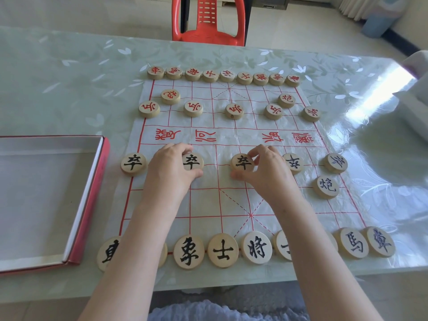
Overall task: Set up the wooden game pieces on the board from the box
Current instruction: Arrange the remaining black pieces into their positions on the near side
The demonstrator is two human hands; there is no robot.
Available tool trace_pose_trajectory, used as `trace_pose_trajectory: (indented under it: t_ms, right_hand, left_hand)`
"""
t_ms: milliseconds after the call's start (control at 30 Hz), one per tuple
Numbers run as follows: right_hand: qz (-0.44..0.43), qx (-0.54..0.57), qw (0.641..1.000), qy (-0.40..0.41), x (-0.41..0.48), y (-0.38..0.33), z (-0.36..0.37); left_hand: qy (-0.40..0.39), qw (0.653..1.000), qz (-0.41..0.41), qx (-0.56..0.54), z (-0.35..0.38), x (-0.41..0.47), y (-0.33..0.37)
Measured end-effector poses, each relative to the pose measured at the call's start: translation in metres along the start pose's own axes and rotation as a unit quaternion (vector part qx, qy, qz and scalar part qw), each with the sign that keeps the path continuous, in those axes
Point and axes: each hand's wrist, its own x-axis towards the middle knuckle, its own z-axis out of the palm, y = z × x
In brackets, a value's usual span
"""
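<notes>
A glossy green flowered counter [69,89] stands on a pale floor [289,24], with a red chair [208,24] past its far edge. The board [231,200] lies mid-counter and the box [92,193] sits at the left edge. The left hand [171,167] has its grip curled round a black piece [192,161]. The right hand [266,172] pinches the middle piece [242,162].

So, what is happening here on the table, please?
A person is laying out a Chinese chess set on a paper board. The left hand grips the second black soldier and the right hand pinches the middle black soldier, both in the near soldier row. The red pieces stand in rows on the far side, and the black back row lies along the near edge. The box at the left shows no pieces inside.
</notes>
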Motion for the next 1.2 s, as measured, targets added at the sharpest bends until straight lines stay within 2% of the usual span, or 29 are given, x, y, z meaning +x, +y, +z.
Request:
trace_pose_trajectory:
  t_ms: [967, 1200]
  right_hand:
    - [-0.018, -0.007, 1.0, 0.006, -0.001, 0.006, -0.004]
    - [-0.004, 0.056, 0.995, 0.084, -0.001, 0.026, -0.029]
  left_hand:
    - [0.002, 1.0, 0.004, 0.002, -0.005, -0.001, 0.006]
    - [0.013, 0.997, 0.067, -0.038, 0.011, -0.004, 0.039]
